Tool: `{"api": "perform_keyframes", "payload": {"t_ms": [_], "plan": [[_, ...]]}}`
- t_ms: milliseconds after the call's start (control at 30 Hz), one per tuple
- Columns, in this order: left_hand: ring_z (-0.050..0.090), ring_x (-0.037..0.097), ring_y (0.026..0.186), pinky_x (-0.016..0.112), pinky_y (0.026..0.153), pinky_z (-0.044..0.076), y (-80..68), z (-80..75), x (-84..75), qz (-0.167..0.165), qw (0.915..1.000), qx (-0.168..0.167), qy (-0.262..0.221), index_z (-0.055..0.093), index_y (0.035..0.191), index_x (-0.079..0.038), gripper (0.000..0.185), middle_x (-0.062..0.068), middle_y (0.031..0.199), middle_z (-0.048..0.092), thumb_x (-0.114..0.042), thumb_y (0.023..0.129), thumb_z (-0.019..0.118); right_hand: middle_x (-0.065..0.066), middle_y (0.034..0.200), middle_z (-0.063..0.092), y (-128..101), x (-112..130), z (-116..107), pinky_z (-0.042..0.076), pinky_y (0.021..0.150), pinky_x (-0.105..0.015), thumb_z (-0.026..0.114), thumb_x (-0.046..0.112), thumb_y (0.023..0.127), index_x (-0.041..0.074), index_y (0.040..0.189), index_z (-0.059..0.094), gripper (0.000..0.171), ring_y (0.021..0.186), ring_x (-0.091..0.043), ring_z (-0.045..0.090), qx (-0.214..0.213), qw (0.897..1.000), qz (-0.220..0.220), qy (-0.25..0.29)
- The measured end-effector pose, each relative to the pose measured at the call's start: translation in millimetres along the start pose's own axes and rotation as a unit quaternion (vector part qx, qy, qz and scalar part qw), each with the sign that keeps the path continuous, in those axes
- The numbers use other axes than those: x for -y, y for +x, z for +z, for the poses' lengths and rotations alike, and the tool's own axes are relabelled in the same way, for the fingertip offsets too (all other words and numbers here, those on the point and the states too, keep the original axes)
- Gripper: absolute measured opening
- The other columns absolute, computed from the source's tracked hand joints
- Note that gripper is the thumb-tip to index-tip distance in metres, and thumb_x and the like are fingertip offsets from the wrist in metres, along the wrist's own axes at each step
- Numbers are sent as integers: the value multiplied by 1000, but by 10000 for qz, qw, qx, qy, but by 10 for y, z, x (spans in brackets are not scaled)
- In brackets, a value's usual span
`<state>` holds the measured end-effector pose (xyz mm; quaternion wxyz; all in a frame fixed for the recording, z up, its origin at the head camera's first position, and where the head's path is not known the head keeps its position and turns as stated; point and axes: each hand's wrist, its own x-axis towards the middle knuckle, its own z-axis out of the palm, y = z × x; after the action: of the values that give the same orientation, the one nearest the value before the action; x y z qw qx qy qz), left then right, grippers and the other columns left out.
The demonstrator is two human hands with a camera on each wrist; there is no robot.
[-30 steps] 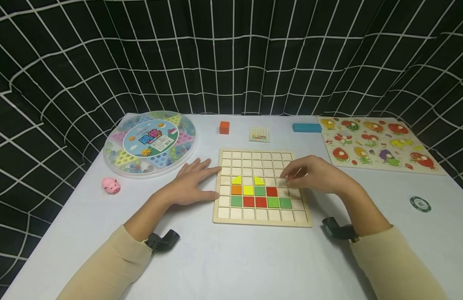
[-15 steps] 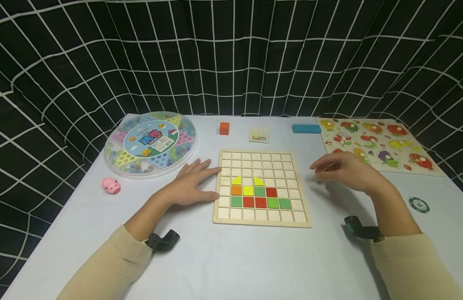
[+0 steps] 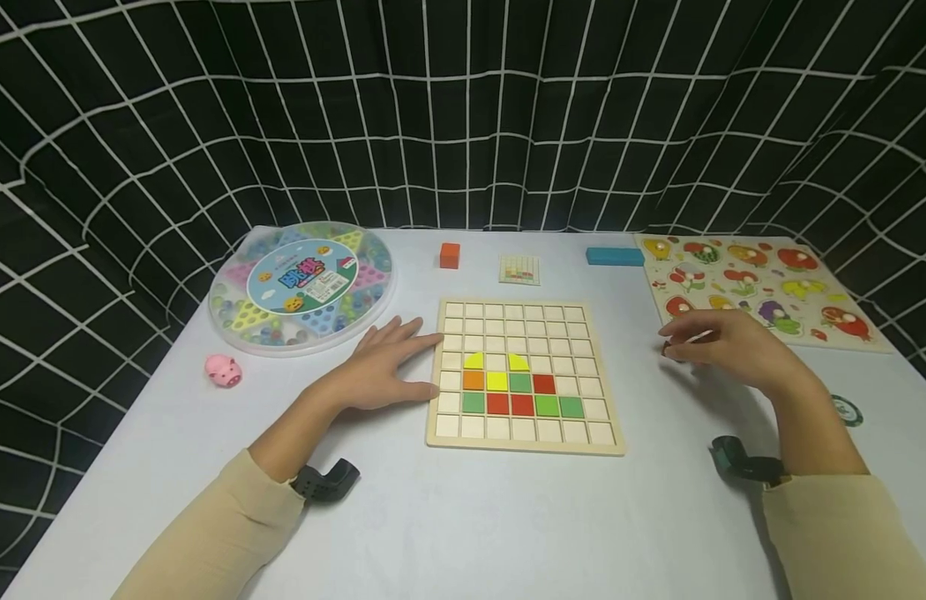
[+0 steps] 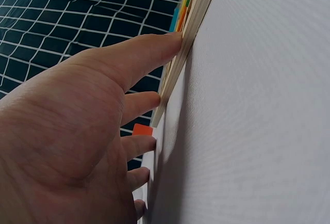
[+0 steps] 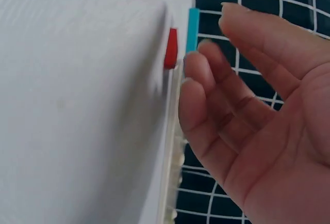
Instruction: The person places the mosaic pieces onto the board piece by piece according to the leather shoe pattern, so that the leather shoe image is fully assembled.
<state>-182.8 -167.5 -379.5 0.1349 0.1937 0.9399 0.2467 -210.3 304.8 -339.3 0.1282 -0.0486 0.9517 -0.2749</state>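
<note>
Beside the grid board (image 3: 524,377), left hand (image 3: 380,371) is pressed flat; right hand (image 3: 721,348) hangs relaxed, empty; tiles could be jolted if bumped.

Pale wooden grid board (image 3: 525,377) between the hands has yellow, orange, green and red tiles in its middle rows. Worktop (image 3: 463,517) is plain white, backdrop (image 3: 463,108) black with a white grid. Beyond the left hand (image 3: 380,371): pink pig (image 3: 222,369) and a pastel marble tray (image 3: 301,283). Orange cube (image 3: 449,255) and teal block (image 3: 614,256) sit further back.
</note>
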Motion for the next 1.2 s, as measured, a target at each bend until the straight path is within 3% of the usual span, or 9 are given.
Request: {"api": "perform_keyframes", "payload": {"t_ms": [200, 433, 900, 1200], "plan": [[4, 37, 162, 60, 130, -2, -3, -2, -1, 2, 10000, 7, -33, 42, 159, -28, 80, 10, 173, 21, -53, 89, 71, -25, 132, 61, 18, -87, 12, 52, 75, -27, 72, 32, 96, 3, 135, 64, 48, 112, -37, 58, -44, 9996, 279, -5], [5, 37, 162, 60, 129, -1, -4, 5, -5, 27, 10000, -16, -4, 43, 159, -28, 80, 11, 173, 21, -53, 89, 71, -27, 126, 63, 50, -120, 27, 50, 73, -26, 74, 32, 95, -1, 134, 63, 53, 98, -30, 62, 6, 9990, 405, -169], [4, 37, 162, 60, 130, -2, -15, 3, -8, 29, 10000, -15, -24, 42, 159, -27, 80, 11, 173, 21, -53, 90, 71, -20, 108, 63, 93, -67, 102, 51, 70, -26, 77, 17, 91, 0, 118, 66, 34, 97, -32, 55, -65, 9992, 385, -110], [4, 37, 162, 59, 130, -2, -18, -4, -18, 4, 10000, -1, -18, 42, 159, -28, 80, 11, 173, 21, -53, 90, 70, -20, 109, 61, 100, -25, 122, 50, 69, -27, 79, 27, 91, 2, 127, 66, 46, 95, -31, 55, -75, 9989, 314, -338]]}}
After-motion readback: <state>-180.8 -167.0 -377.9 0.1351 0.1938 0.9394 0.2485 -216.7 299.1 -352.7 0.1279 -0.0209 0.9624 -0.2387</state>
